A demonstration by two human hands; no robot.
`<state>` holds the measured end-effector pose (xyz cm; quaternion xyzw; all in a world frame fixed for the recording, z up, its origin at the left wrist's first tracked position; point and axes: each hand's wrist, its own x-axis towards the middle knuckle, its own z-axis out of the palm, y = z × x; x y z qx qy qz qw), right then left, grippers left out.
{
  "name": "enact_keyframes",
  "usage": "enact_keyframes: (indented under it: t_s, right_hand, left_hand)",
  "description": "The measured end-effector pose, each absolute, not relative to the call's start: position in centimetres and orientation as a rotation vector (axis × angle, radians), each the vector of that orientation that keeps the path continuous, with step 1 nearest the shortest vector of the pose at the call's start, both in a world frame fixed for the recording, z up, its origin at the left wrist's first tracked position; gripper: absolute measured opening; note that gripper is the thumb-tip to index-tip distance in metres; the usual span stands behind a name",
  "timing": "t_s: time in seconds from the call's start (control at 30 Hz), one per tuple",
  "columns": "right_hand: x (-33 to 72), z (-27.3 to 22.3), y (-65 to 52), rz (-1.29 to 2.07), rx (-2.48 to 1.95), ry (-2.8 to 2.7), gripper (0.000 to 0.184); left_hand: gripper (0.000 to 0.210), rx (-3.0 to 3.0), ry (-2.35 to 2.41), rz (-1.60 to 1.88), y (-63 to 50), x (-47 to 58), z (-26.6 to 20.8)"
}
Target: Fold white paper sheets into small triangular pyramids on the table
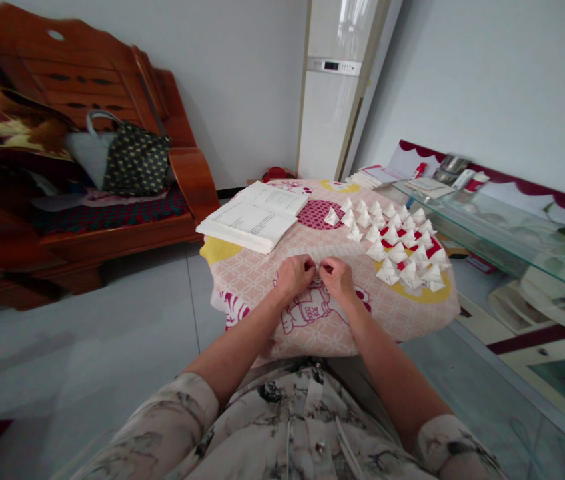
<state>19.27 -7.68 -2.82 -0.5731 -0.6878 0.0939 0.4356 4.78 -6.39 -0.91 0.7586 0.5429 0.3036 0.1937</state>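
My left hand (297,276) and my right hand (337,276) meet over the front half of the cloth-covered table, fingers pinched together. A small bit of white paper (318,267) shows between the fingertips; its shape is mostly hidden. Just beyond the hands lies a long pale row of what looks like overlapping white paper pieces (329,251). To the right stand several folded white paper pieces (397,252) with pointed tops, set out in rough rows. Left of them, a thick open book (257,217) with printed pages rests near the table's left edge.
The patterned pink tablecloth (242,280) hangs over the table's edges. A stack of papers (372,176) is at the back right. Close on the right is a glass shelf (502,230) with cups and small items. A wooden sofa (87,60) with bags (135,160) stands left.
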Motion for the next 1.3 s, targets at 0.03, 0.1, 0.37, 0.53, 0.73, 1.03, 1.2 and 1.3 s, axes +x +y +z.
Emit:
enact_keyframes:
  t_s: [0.03, 0.1, 0.37, 0.53, 0.73, 1.03, 1.2, 1.3]
  right_hand:
    - [19.3, -2.8, -7.7, 0.255, -1.424, -1.689, 0.015]
    - [19.6, -2.9, -7.8, 0.308, -1.416, -1.641, 0.014]
    - [21.1, -3.1, -8.1, 0.700, -1.414, -1.339, 0.013]
    - [21.2, -3.0, -8.4, 0.820, -1.390, -1.233, 0.015]
    - [21.3, -2.9, -8.6, 0.688, -1.408, -1.385, 0.020]
    - [19.4, -2.3, -8.5, 0.114, -1.359, -1.815, 0.013]
    - [19.0, -2.5, -7.9, 0.229, -1.356, -1.773, 0.016]
    - [19.0, -2.4, -7.7, 0.304, -1.352, -1.754, 0.012]
  left_hand:
    - [0.015, 2.095, 1.515, 0.872, -6.4, 4.6, -0.9]
    - [0.014, 2.027, 1.487, 0.912, -6.2, 4.3, -0.8]
    - [0.013, 1.869, 1.399, 1.009, -5.6, 3.2, -1.3]
    - [0.011, 1.820, 1.404, 1.029, -5.6, 2.9, -1.5]
    - [0.010, 1.810, 1.401, 1.030, -5.7, 2.8, -1.6]
    - [0.013, 1.800, 1.391, 1.021, -5.7, 2.7, -1.7]
    - [0.013, 1.802, 1.368, 1.026, -5.7, 2.5, -1.8]
    - [0.013, 1.785, 1.346, 1.031, -5.7, 2.4, -1.9]
